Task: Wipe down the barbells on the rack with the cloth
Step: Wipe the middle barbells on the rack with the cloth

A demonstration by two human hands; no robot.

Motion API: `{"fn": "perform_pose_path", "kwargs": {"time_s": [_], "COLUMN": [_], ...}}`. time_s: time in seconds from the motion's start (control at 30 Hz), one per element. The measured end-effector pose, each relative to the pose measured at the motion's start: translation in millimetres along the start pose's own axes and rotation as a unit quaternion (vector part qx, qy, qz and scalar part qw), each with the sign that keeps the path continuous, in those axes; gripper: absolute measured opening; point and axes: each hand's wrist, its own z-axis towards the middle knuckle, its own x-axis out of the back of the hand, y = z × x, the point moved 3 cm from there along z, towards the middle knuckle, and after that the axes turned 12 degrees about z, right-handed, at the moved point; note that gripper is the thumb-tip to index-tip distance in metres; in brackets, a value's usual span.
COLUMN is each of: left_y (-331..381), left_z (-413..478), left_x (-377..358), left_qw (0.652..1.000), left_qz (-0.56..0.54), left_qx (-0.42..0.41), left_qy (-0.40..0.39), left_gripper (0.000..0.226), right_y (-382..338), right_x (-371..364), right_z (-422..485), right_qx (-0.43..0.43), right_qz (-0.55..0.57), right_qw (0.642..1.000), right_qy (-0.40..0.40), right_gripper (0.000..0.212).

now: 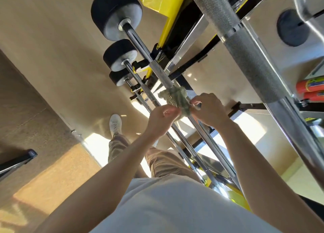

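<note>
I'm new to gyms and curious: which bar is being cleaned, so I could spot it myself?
Find the yellow and black rack holding chrome bars with black round weights. The barbell being wiped ends in the largest weight of the three stacked ones. Only it has a greenish cloth wrapped round it, held by the left hand and right hand.

We see a cloth [177, 98] of pale, mottled grey-green; the barbell shafts [157, 70] are bright chrome, and we note a fine cross-hatched knurl in darker grey on the nearest bar [245, 53]; the end weights [116, 13] are black with dull grey faces; the rack [163, 3] is yellow with black brackets; the floor [52, 57] is tan; the shoe [115, 124] is white, the trousers [163, 160] khaki, the shirt [175, 206] off-white; two canisters [310, 87] are orange
</note>
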Motion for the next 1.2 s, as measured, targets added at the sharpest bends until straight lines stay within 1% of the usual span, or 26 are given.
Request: {"fn": "perform_pose_path", "kwargs": {"time_s": [0.03,0.07,0.1,0.13,0.17,0.2,0.23,0.27,0.37,0.5,0.57,0.63,0.67,0.73,0.83,0.9,0.97,1.0,1.07,1.13,1.2], "left_y": [-3,-4,-3,1,4,8,12,13,10,8,9,9,11,14,20,22,19,17,12,6,1], "left_z": [-1,1,4,8,12,14,16,19,24,46,62,80,88,101,107,105,103,102,95,82,65], "left_x": [-4,-7,-10,-13,-16,-18,-21,-23,-22,-6,10,27,36,47,47,43,42,43,44,37,27], "left_qw": [0.996,0.985,0.970,0.956,0.943,0.931,0.922,0.919,0.914,0.901,0.899,0.901,0.895,0.868,0.812,0.794,0.795,0.803,0.830,0.865,0.883], "left_qz": [-0.064,-0.130,-0.191,-0.237,-0.271,-0.297,-0.317,-0.327,-0.353,-0.374,-0.365,-0.344,-0.347,-0.384,-0.478,-0.518,-0.529,-0.525,-0.493,-0.437,-0.400], "left_qx": [0.058,0.106,0.144,0.172,0.193,0.211,0.220,0.221,0.197,0.191,0.186,0.186,0.193,0.220,0.250,0.249,0.234,0.226,0.219,0.226,0.238], "left_qy": [0.009,0.026,0.033,0.024,0.005,-0.013,-0.022,-0.020,0.027,0.112,0.153,0.189,0.203,0.225,0.224,0.200,0.180,0.167,0.140,0.100,0.057], "left_gripper": [0.020,0.023,0.026,0.025,0.020,0.014,0.012,0.013,0.020,0.021,0.022,0.019,0.020,0.025,0.013,0.009,0.010,0.013,0.017,0.021,0.023], "right_y": [3,0,-7,-16,-24,-32,-36,-38,-35,-56,-72,-86,-94,-106,-106,-100,-95,-93,-87,-77,-65], "right_x": [-4,-6,-6,-8,-11,-15,-18,-21,-24,-25,-27,-27,-26,-23,-27,-32,-35,-35,-32,-25,-20], "right_z": [-1,0,3,8,10,13,16,19,28,49,66,82,90,106,119,112,103,102,100,91,76], "right_qx": [-0.021,-0.029,-0.032,-0.034,-0.031,-0.029,-0.030,-0.034,-0.042,-0.037,-0.031,-0.028,-0.025,-0.022,-0.025,-0.015,-0.004,-0.003,-0.003,0.008,0.001], "right_qz": [0.019,0.062,0.115,0.162,0.180,0.169,0.153,0.143,0.153,0.201,0.212,0.225,0.233,0.239,0.241,0.282,0.297,0.291,0.259,0.216,0.189], "right_qw": [1.000,0.998,0.993,0.986,0.983,0.983,0.985,0.986,0.986,0.979,0.975,0.970,0.968,0.964,0.964,0.955,0.953,0.956,0.966,0.976,0.980], "right_qy": [-0.004,0.008,0.017,0.004,-0.031,-0.061,-0.078,-0.079,-0.055,0.021,0.055,0.082,0.093,0.110,0.110,0.091,0.066,0.050,0.010,-0.023,-0.053], "right_gripper": [0.027,0.031,0.032,0.029,0.025,0.022,0.024,0.025,0.023,0.025,0.024,0.030,0.035,0.038,0.028,0.020,0.021,0.023,0.024,0.020,0.022]}}
